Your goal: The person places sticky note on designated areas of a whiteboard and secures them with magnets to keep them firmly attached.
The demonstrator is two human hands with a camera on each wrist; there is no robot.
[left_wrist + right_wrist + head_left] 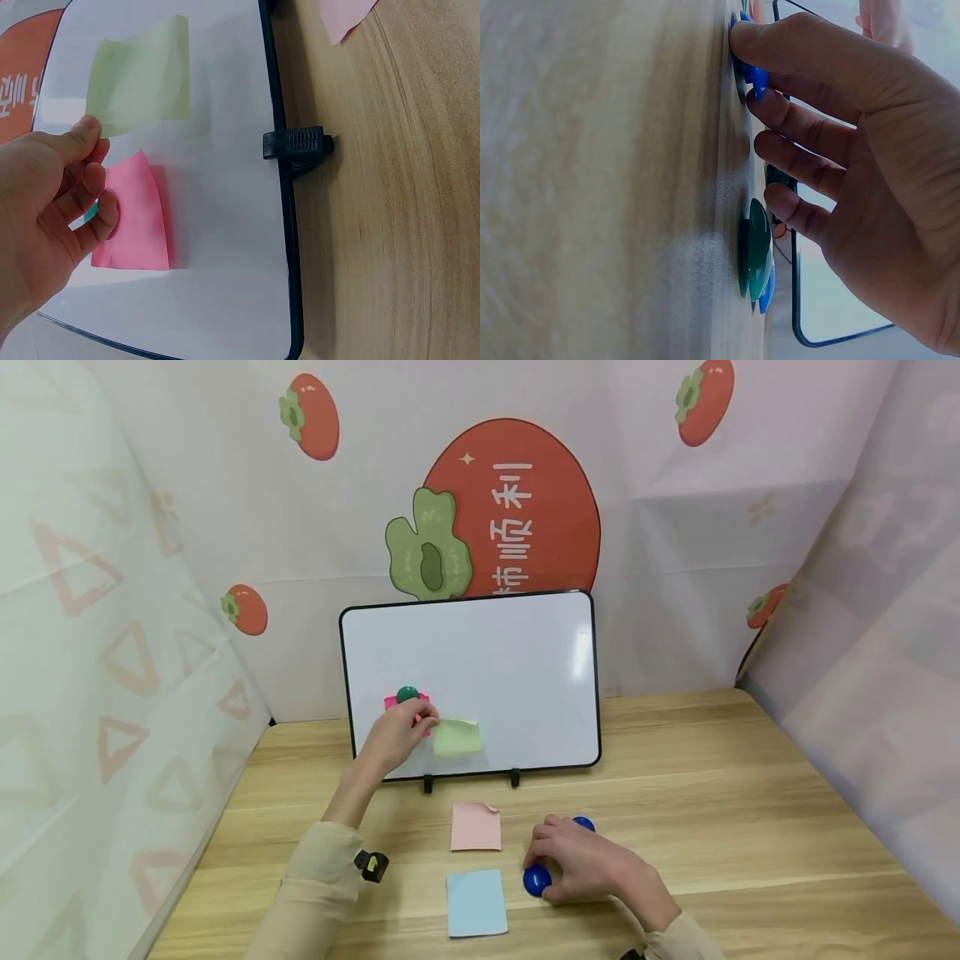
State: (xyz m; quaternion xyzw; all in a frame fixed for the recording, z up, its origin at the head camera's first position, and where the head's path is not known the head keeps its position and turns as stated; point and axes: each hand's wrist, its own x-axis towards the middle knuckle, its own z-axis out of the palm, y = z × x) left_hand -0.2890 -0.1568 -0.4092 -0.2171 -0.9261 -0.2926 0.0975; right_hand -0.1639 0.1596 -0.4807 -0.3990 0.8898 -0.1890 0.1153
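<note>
My left hand [397, 737] pinches the corner of a pale green sticky note [142, 79] between thumb and forefinger, holding it in front of the whiteboard [517, 668]. Behind that hand, a bright pink sticky note [135, 217] hangs on the board under a green round magnet [407, 693]. Down on the table, my right hand [581, 860] grips a blue round magnet [537, 881] with thumb and fingertips. Beyond this hand sits another blue magnet [583, 823]. A second green magnet [759, 247] shows beside the fingers in the right wrist view; the hand hides it from the head view.
A light pink sticky note [476, 828] with a curled corner and a light blue one [477, 903] lie on the wooden table [697, 793]. Black clip feet [515, 778] support the board's lower edge. A printed cloth [660, 527] encloses the back and sides.
</note>
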